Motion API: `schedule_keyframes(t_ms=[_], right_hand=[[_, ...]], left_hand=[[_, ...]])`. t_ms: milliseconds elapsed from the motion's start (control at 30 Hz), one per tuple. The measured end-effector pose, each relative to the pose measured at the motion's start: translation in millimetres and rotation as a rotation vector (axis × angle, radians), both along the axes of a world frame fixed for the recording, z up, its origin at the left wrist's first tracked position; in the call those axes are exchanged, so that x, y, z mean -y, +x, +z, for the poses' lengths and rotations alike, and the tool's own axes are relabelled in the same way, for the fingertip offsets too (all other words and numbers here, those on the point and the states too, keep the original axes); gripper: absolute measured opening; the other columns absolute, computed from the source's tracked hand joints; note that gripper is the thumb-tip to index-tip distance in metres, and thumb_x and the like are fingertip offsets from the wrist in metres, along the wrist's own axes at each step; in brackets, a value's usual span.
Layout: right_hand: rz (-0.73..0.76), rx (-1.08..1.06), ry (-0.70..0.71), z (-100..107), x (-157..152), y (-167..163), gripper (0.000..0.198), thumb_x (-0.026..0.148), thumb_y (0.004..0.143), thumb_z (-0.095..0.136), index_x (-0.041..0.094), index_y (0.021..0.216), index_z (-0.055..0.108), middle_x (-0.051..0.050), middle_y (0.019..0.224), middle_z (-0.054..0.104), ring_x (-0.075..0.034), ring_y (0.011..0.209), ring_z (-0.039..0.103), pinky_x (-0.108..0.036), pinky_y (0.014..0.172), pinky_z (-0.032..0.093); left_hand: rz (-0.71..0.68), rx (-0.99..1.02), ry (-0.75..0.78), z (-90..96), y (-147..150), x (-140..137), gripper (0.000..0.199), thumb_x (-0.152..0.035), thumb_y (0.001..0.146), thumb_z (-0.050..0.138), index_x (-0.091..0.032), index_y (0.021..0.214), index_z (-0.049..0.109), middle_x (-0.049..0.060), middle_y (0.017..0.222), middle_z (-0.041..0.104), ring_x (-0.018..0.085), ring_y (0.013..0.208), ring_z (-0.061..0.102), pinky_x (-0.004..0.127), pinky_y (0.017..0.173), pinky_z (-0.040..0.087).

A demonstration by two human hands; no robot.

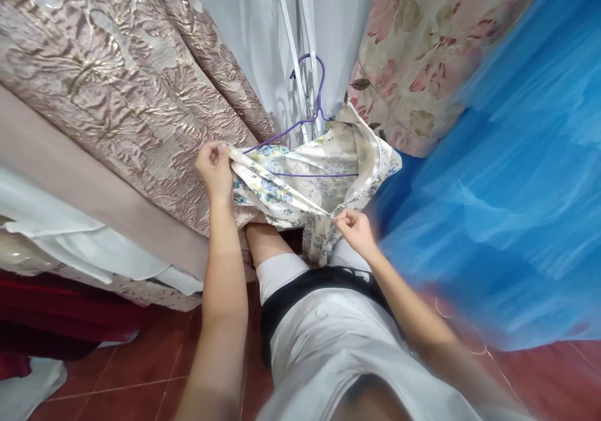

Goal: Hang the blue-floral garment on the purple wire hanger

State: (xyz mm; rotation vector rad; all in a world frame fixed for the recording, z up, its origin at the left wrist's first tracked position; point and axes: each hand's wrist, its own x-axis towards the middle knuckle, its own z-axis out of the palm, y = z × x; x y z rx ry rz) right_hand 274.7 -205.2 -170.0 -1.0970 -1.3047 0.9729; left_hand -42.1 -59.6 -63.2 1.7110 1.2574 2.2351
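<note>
"Left hand (pixel 215 166) pinching the flowered dress (pixel 267 189), right hand (pixel 355 228) pinching it too, a strip of cloth stretched between them!"

"Where's the dress, exactly?"

"In front of the legs (pixel 268 244), purple hanger (pixel 320 103) partly inside it, pink fabric (pixel 113 89) off left, blue fabric (pixel 507 208) off right."

Smooth cloth garment (pixel 277 191), plastic-looking hanger (pixel 320 103), rough, glossy brocade (pixel 126 102).

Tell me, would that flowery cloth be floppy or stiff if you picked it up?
The flowery cloth would probably flop: it's creased, and part hangs loose by the right hand. It's probably light, since it looks thin. The purple hanger could prop up some of it, as it sits partly inside.
</note>
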Motion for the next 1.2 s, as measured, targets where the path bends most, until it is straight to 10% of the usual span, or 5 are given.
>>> schedule_keyframes(t_ms=[333,700,967,1200], right_hand=[[0.185,0.097,-0.181,-45,14,14,0.016,0.032,0.077,0.058,0.02,0.068,0.054,0.005,0.052,0.05,-0.011,0.047,0.044,-0.024,0.05,0.033],[0.122,0.344,0.096,9,-21,17,0.068,0.041,0.091,0.062,0.022,0.153,0.043,-0.004,0.088,0.072,-0.023,0.071,0.061,-0.038,0.073,0.051],[-0.201,-0.016,0.121,29,-58,83,0.056,0.053,0.087,0.062,0.018,0.131,0.062,-0.006,0.087,0.073,-0.012,0.048,0.044,-0.027,0.046,0.037],[-0.391,0.105,-0.005,24,-95,114,0.05,0.045,0.08,0.065,0.015,0.12,0.064,-0.004,0.079,0.071,-0.012,0.045,0.046,-0.027,0.043,0.036]], left_hand=[[-0.359,0.244,-0.398,-112.2,76,49,0.036,-0.052,0.082,0.072,-0.018,0.085,0.061,0.0,0.075,0.062,0.012,0.068,0.057,0.022,0.065,0.046],[-0.601,0.082,-0.349,-89.6,135,109,0.032,-0.05,0.089,0.071,-0.019,0.091,0.069,0.002,0.079,0.066,0.012,0.068,0.059,0.021,0.062,0.045],[-0.67,0.338,-0.32,-90.9,118,138,0.034,-0.056,0.085,0.074,-0.022,0.089,0.069,0.001,0.076,0.063,0.012,0.062,0.057,0.022,0.056,0.043],[-0.678,0.199,-0.298,-83.6,127,148,0.025,-0.046,0.089,0.073,-0.021,0.09,0.073,0.002,0.08,0.069,0.012,0.069,0.062,0.021,0.063,0.048]])
